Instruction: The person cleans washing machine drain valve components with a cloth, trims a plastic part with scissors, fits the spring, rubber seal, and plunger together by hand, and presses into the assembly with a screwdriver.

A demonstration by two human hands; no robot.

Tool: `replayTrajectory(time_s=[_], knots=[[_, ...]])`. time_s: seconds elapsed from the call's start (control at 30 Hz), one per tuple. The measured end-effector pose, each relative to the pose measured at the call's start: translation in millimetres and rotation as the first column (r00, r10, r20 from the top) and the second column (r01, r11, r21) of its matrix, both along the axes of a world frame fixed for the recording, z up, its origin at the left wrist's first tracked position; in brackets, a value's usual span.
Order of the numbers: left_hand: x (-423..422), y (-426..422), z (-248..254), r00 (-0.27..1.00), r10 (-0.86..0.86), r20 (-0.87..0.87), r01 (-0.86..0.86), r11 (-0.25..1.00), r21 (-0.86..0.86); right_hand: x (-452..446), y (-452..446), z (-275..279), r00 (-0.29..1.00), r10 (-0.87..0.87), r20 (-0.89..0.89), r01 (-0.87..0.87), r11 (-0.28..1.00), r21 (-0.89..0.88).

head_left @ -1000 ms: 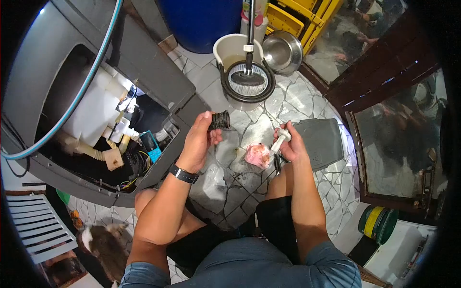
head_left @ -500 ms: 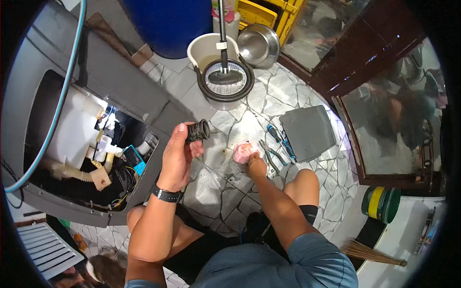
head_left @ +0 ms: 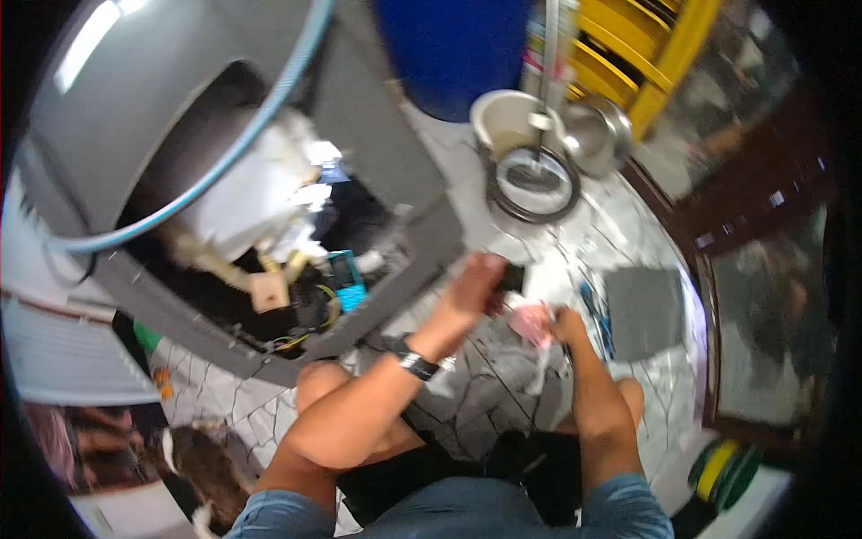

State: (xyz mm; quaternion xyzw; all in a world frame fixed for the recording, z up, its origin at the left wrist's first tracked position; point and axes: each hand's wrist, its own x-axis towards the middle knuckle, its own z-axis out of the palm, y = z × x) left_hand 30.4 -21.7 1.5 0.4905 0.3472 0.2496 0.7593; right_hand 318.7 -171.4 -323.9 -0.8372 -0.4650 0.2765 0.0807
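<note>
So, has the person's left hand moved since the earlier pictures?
Yes: judged against the turquoise box in the grey machine, the left hand has moved rightward, away from it and towards the grey panel.

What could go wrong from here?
The dark fitting in the left hand could slip and drop onto the stone-patterned floor. The exposed wires in the open gray housing might get snagged. The bucket on the floor nearby could be knocked over.
</note>
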Motion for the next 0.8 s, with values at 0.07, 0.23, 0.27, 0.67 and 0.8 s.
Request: replayTrajectory(time_s=[0.07,0.23,0.27,0.67,0.8], knots=[[4.4,1.5,-17.1,0.992,-0.118,0.037,0.121,0.991,-0.063,-18.5,-12.8,-21.0,0.995,0.093,0.025,-0.093,0.996,-0.007],[1.3,-8.3,-1.3,0.99,-0.13,0.061,0.133,0.99,-0.055,-56.2,-15.3,-11.5,0.996,-0.076,-0.055,0.068,0.988,-0.14],[0.1,-8.2,-0.2,0.987,-0.139,0.082,0.143,0.989,-0.047,-56.3,-15.0,-12.4,0.994,-0.086,-0.061,0.076,0.985,-0.152],[-0.8,-2.9,-12.3,0.994,-0.086,0.061,0.091,0.992,-0.089,-63.4,1.7,15.4,0.999,0.04,-0.003,-0.04,0.993,-0.109],[-2.3,1.1,-8.5,0.998,-0.04,0.044,0.045,0.993,-0.112,-47.1,-5.1,-49.7,0.997,-0.004,-0.076,0.005,1.0,0.02]])
